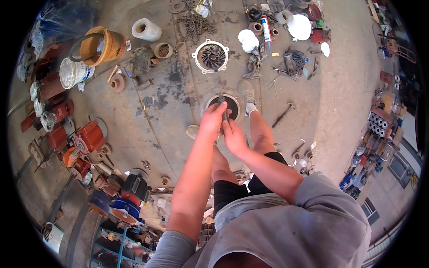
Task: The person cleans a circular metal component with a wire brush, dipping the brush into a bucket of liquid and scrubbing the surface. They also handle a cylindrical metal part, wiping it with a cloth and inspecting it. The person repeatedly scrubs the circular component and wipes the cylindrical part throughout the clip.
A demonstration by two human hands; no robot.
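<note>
Between my feet lies a round metal housing (238,107) with a pale rim and a dark inside. Over it, both hands are closed around a dark, short rod-like part (225,115), whose exact kind I cannot make out. My left hand (212,119) grips it from the left, near its far end. Lower down, my right hand (233,134) has its fingers on the near end. A dark knobby end (221,99) shows beyond my left hand. Farther off on the floor sits a lugged metal ring with a dark, curved-vane impeller (213,56) in it.
A hammer (284,115) lies to the right. Beyond it are dark rags (292,62), a sealant tube (266,29) and white discs (299,27). At the far left stand a yellow bucket (111,46), a white bucket (77,73) and a plastic-film roll (146,30). Motors (136,186) line the left.
</note>
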